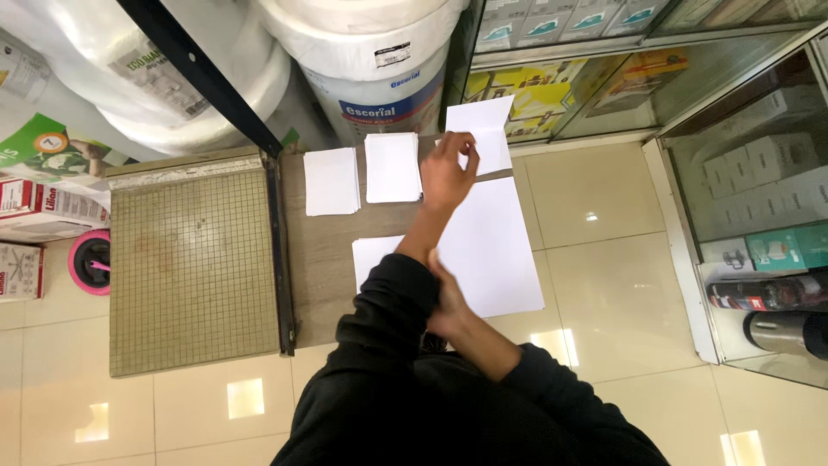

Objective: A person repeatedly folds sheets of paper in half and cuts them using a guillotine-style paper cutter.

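Tiled floor (604,259) carries a low wooden board (323,259). On the board: paper cutter (194,267) at left, two small white paper stacks (331,181) (392,166) side by side, large white sheets (496,250) at right, overhanging onto the tiles

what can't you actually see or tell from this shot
Head view only:
- Right hand: fingers and grip hidden behind the left forearm.
- Left hand: touching a folded sheet; a pinch cannot be confirmed.
- Large sheet: near edge covered by arms.
- Paper cutter: blade arm runs past the top edge.
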